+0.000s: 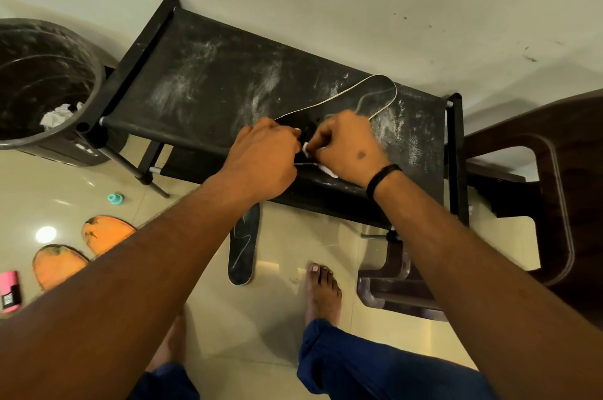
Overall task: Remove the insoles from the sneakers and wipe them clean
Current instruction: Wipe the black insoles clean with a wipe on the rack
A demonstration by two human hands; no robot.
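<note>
While both hands pinch tissue (306, 149), insole (372, 93) lies diagonally, far end upper-right.

Single head view, wide-angle, looks steeply down from standing height onto black rack (228, 80) against wall; both forearms reach in from bottom, floor and feet below.

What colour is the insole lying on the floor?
Black with a pale edge, the floor insole; head view.

Black insole (375, 91) with a thin white edge on a black rack (202, 80) smeared with white dust; a second black insole (243, 253) lies on the glossy beige floor (287, 249). Orange soles (106, 231), pink item (9, 290), teal cap (115, 198). Dark bin (49, 73) holds white tissue (60, 114); black wristband (381, 179), blue trousers (359, 363).
</note>
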